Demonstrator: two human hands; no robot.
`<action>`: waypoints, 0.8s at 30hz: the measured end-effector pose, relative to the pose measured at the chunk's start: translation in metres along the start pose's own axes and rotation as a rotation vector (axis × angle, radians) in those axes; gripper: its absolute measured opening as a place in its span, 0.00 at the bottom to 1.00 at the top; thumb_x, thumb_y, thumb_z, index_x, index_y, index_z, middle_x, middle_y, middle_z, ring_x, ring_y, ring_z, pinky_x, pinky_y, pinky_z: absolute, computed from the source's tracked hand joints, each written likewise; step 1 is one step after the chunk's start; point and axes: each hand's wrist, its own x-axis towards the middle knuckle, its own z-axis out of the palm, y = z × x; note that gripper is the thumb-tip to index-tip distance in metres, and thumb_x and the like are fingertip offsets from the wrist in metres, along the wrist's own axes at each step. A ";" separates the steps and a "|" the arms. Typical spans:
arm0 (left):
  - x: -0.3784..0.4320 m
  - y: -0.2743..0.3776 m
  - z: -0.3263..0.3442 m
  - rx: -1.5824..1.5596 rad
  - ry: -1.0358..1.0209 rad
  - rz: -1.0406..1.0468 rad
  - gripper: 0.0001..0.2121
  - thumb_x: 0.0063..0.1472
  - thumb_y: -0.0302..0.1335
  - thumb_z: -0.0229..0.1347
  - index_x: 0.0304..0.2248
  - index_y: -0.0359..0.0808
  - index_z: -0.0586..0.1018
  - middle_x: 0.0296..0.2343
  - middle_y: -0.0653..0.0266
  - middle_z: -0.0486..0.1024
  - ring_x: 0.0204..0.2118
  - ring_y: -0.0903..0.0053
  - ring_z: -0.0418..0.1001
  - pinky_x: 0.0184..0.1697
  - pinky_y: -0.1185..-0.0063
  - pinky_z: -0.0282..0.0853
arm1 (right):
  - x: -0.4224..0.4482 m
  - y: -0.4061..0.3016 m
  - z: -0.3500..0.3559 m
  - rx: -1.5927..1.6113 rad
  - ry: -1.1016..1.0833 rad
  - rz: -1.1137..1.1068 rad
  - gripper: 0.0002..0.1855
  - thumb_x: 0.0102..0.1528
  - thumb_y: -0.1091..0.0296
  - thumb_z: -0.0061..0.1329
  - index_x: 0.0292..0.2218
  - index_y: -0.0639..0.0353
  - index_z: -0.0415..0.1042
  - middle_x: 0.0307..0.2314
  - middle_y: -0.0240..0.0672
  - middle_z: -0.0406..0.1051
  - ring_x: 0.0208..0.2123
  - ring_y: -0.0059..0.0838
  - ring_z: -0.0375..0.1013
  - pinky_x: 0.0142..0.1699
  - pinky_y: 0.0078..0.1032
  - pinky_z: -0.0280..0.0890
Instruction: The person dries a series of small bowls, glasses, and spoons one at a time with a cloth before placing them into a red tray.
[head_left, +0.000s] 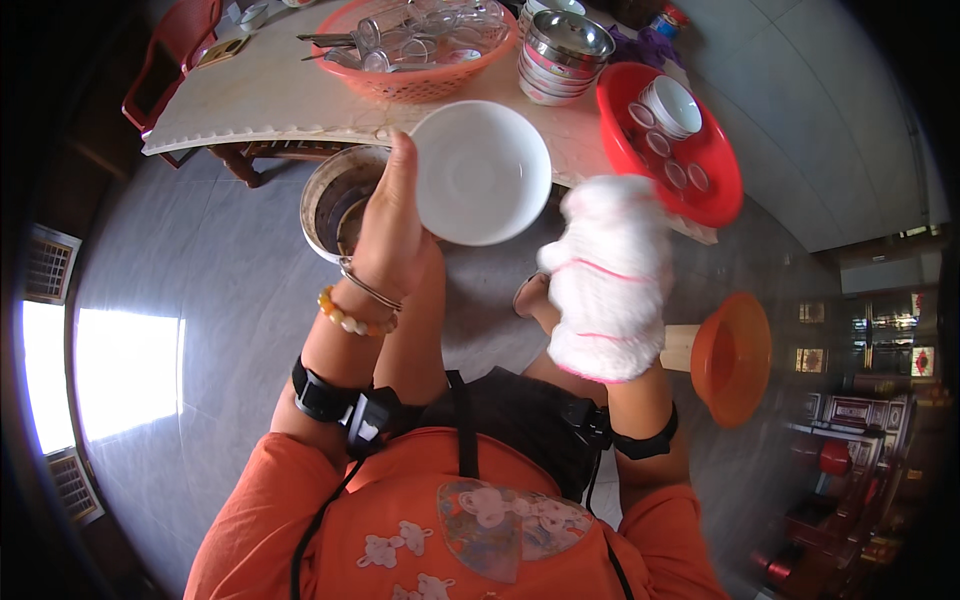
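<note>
My left hand (391, 221) grips a white bowl (484, 176) by its left side, thumb up along the rim. The bowl's pale inside faces me, in front of the table's near edge. My right hand (619, 240) is inside a white fluffy cleaning mitt (604, 307) with pink stripes. Motion blurs the mitt, and it hides the fingers. It stands right of the bowl, apart from it. Partly behind my left hand, a deep round pot or basin (319, 206) with a stained interior sits low.
On the table (247, 105) stand a pink plastic basket (405, 88) of glasses and utensils, stacked bowls (555, 75) topped with steel, and a red basin (622, 142) holding white bowls (675, 105) and small cups. An orange basin (724, 360) is at right. A red chair (169, 45) stands at far left.
</note>
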 end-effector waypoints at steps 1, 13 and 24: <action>-0.001 0.000 0.001 0.001 0.003 0.000 0.29 0.60 0.50 0.35 0.49 0.34 0.61 0.42 0.60 0.67 0.42 0.73 0.69 0.44 0.75 0.66 | -0.002 -0.003 0.001 -0.026 0.077 0.011 0.36 0.38 0.66 0.55 0.48 0.63 0.54 0.43 0.42 0.57 0.46 0.33 0.59 0.50 0.28 0.53; -0.021 -0.008 0.021 0.228 -0.405 -0.334 0.22 0.61 0.35 0.46 0.49 0.30 0.61 0.38 0.65 0.69 0.38 0.82 0.67 0.41 0.83 0.64 | 0.005 0.000 -0.012 0.018 0.147 0.050 0.37 0.34 0.61 0.57 0.45 0.64 0.58 0.41 0.43 0.61 0.43 0.36 0.62 0.49 0.28 0.55; -0.005 -0.024 0.008 0.628 -0.021 0.203 0.15 0.61 0.34 0.44 0.41 0.31 0.68 0.31 0.66 0.71 0.32 0.84 0.67 0.35 0.85 0.63 | 0.008 -0.001 0.003 -0.038 -0.103 0.102 0.25 0.31 0.62 0.56 0.34 0.61 0.67 0.28 0.37 0.68 0.31 0.32 0.68 0.39 0.25 0.62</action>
